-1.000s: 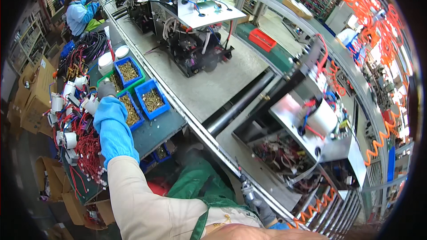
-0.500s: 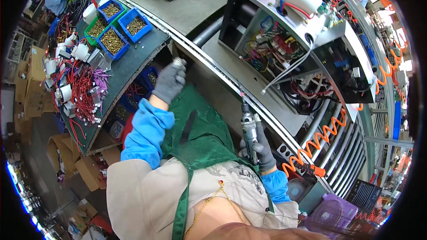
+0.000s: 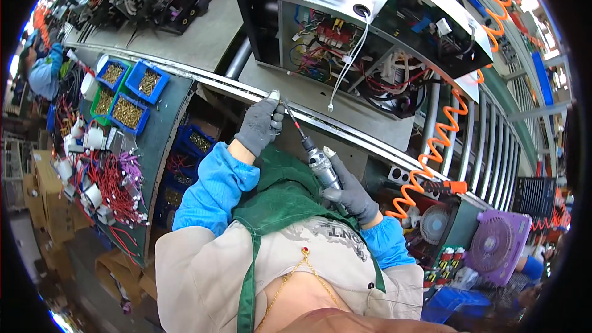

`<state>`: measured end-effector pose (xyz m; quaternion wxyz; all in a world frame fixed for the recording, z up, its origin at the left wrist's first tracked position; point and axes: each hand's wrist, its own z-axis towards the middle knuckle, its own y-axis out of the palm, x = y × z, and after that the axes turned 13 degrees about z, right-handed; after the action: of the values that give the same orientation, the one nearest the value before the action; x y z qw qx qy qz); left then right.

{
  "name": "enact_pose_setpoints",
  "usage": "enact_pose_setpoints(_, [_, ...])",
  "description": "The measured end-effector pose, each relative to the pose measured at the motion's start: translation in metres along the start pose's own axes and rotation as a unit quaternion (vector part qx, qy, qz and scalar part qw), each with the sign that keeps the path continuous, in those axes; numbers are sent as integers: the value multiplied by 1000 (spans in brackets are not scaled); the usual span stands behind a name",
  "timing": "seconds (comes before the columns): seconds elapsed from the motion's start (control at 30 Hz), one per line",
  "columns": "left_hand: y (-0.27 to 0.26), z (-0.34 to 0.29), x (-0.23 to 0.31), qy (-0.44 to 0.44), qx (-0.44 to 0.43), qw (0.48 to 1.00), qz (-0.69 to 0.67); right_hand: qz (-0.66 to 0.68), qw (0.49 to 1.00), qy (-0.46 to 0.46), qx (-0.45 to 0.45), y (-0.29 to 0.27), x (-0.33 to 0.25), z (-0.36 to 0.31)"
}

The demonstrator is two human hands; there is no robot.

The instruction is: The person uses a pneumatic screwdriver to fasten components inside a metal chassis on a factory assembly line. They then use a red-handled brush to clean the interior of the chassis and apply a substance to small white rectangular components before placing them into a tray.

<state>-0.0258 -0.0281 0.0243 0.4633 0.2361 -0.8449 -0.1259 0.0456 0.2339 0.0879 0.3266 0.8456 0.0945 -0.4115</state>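
Observation:
My right hand, in a grey glove, is wrapped round a silver power screwdriver. Its long thin bit slants up to the left, and the tip comes right beside the fingers of my left hand. That hand, also in a grey glove with pale fingertips, is closed in a pinch; whatever it may hold is too small to make out. Both hands are over my green apron, at the near edge of the conveyor line. Beyond them stands an open metal cabinet with wiring and a circuit board inside, and a white cable hanging out.
Blue bins of brass-coloured screws stand on the green side table at left, near a heap of red wires. A coiled orange hose runs down at right. A purple fan and metal rollers are farther right.
The view has turned, shifting the cabinet leftward in the picture. My right hand has tilted the screwdriver to the left, bringing its bit and my left hand's fingers together.

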Motion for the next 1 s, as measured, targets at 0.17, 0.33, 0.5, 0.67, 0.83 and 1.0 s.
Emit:
enact_pose_setpoints(0.17, [2, 9, 34, 47, -54, 977, 200, -60, 993, -94, 33, 11, 19, 13])
enact_pose_setpoints(0.33, [-3, 24, 77, 197, -165, 881, 397, 141, 985, -85, 55, 56, 22, 27])
enact_pose_setpoints(0.5, [-10, 35, 102, 126, -232, 912, 313, 213, 962, -133, 105, 103, 28, 59])
enact_pose_setpoints(0.67, [-9, 40, 115, 191, -205, 913, 295, 220, 949, -181, 132, 121, 30, 73])
enact_pose_setpoints(0.83, [31, 50, 143, 440, -65, 772, 455, 208, 922, -262, 193, 116, 13, 80])
enact_pose_setpoints(1.0, [42, 79, 150, 286, -132, 722, 617, 153, 922, -257, 245, 111, -6, 90])
